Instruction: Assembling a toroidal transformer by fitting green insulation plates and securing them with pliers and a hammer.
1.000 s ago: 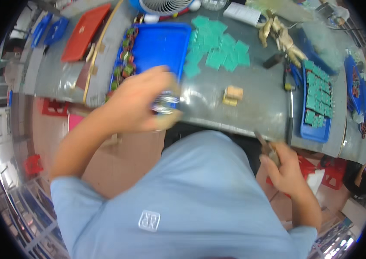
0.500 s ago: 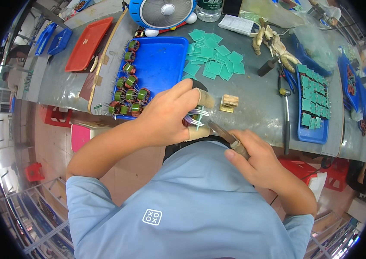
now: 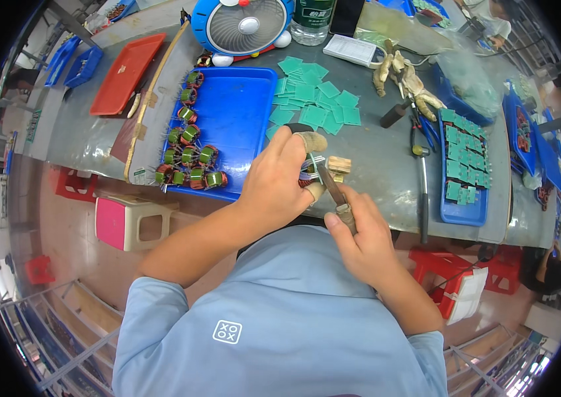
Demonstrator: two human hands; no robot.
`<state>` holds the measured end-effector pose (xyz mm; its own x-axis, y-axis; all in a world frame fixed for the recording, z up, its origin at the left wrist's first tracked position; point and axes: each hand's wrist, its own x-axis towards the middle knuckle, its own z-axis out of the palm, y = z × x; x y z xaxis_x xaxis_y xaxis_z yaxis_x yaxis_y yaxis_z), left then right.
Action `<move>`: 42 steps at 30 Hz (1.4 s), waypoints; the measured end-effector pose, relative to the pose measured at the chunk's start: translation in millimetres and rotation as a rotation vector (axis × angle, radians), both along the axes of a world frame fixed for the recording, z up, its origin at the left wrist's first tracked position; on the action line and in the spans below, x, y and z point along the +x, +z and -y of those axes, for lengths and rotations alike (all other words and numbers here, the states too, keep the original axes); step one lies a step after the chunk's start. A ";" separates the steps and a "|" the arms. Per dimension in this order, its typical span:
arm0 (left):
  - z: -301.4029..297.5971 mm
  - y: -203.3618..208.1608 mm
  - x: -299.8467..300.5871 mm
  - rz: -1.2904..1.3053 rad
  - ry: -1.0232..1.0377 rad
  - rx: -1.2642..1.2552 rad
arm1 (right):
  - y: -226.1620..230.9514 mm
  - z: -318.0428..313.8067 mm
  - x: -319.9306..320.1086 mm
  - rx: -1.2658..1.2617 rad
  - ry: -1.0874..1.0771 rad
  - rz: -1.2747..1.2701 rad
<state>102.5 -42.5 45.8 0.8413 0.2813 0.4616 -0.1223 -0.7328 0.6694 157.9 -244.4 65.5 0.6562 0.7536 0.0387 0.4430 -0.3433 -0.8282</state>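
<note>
My left hand (image 3: 272, 177) pinches a toroidal coil fitted with a green square board (image 3: 315, 171), seen nearly edge-on. Pale wire leads stick out through the board, and fingers hide most of the coil. Tan covers wrap the thumb tip and a fingertip of this hand. My right hand (image 3: 368, 239) grips a knife by its wrapped handle (image 3: 345, 217). The knife's dark blade (image 3: 331, 185) lies at the board and leads; whether it touches them I cannot tell. Just beyond the blade a small wooden block (image 3: 340, 164) rests on the table.
A blue tray (image 3: 247, 99) on the left holds several green-and-copper coils (image 3: 190, 157). Loose green boards (image 3: 317, 92) lie behind my hands, near a blue fan (image 3: 244, 28). To the right are a hammer (image 3: 424, 192), pliers (image 3: 415, 129) and a blue tray of boarded coils (image 3: 464, 213).
The knife has swung more upright and come closer to the board, my right hand moving left with it. The whole view has shifted slightly.
</note>
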 end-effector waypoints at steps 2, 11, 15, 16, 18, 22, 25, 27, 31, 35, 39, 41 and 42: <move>4.6 3.1 -2.3 -0.045 0.002 -0.023 | 0.8 0.4 1.5 -0.013 -0.020 0.001; -7.0 0.2 -5.2 -0.012 -0.144 -0.010 | 12.5 10.0 11.7 -0.108 0.053 0.013; -1.4 -0.1 1.9 0.154 -0.138 0.025 | 12.0 10.6 16.2 -0.105 0.067 0.026; -0.5 0.9 3.7 0.153 -0.144 0.021 | 8.3 13.3 17.6 -0.086 0.074 0.067; 1.2 3.5 7.8 0.129 -0.193 0.035 | 6.7 19.9 21.8 -0.071 0.073 0.106; 3.8 7.4 5.4 -0.067 -0.300 0.081 | 17.7 37.6 44.5 -0.167 0.183 0.209; 3.7 16.1 -2.9 -0.139 -0.263 0.105 | 40.8 39.0 56.0 -0.239 0.291 0.305; 4.2 15.0 -0.5 -0.082 -0.248 0.108 | 48.5 36.7 59.1 -0.289 0.327 0.287; 14.1 13.9 10.3 0.083 -0.160 0.065 | 32.4 27.9 43.7 -0.096 0.161 0.196; 14.0 10.0 11.9 0.103 -0.142 0.041 | 23.2 26.1 37.8 -0.051 0.119 0.207; 13.1 28.9 8.9 -0.106 -0.227 0.096 | 39.9 40.8 54.5 -0.223 0.256 0.172; 14.5 40.0 7.8 -0.215 -0.241 0.130 | 53.3 46.0 64.7 -0.298 0.331 0.284; 14.5 37.8 4.9 -0.223 -0.247 0.129 | 51.6 46.1 64.1 -0.299 0.327 0.274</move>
<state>107.4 -57.0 83.5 0.9607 0.0080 0.2773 -0.1678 -0.7792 0.6039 222.0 -290.5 117.1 0.3809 0.9218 -0.0720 0.7533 -0.3545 -0.5539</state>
